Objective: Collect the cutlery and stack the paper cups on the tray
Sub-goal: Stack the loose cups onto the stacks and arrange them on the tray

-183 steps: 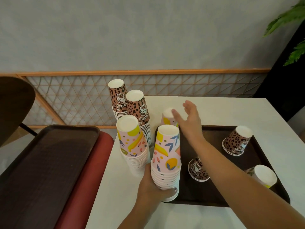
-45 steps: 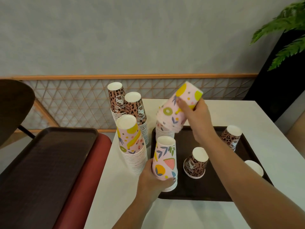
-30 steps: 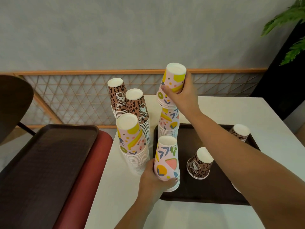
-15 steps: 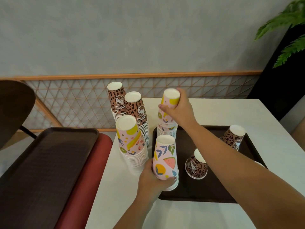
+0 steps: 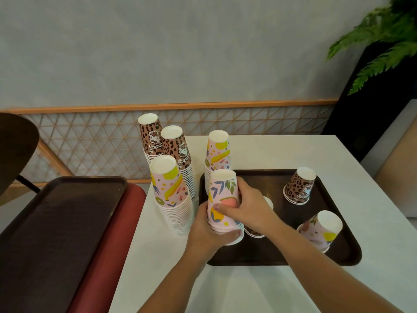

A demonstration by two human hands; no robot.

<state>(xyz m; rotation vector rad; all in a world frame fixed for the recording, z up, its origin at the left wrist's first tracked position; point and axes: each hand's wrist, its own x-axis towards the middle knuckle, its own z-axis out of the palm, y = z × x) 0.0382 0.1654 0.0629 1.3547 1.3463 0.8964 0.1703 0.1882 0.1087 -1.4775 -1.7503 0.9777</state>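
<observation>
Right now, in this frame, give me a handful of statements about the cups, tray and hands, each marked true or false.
1. Both hands grip the same fruit-print cup stack at the tray's near-left corner. True: the left hand holds its base, the right hand its side.
2. The tray on the white table holds no leopard-print cups. False: a leopard-print cup stands upside down near its far-right corner.
3. All visible cups are bottom-up. True.
4. The two tall leopard-print stacks stand on the tray. False: they stand on the table, left of it.
5. The second tray on the left carries cups. False: none show on it.
</observation>
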